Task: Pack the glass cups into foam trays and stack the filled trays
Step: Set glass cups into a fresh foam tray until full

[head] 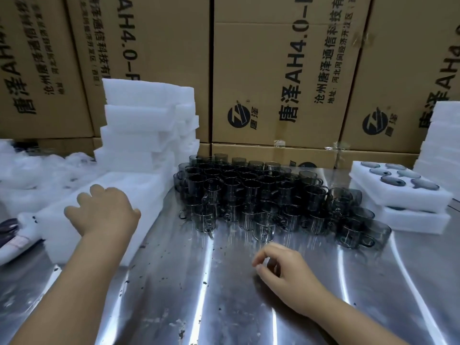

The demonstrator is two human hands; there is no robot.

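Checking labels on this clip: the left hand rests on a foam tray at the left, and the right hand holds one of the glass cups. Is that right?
Not quite. The head view shows the right hand holding nothing: its fingers are loosely curled over the metal table, short of the glass cups. The left hand does rest on a foam tray at the left.

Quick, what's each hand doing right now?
Left hand: open, resting on a foam tray.
Right hand: open, fingers loosely curled, holding nothing.
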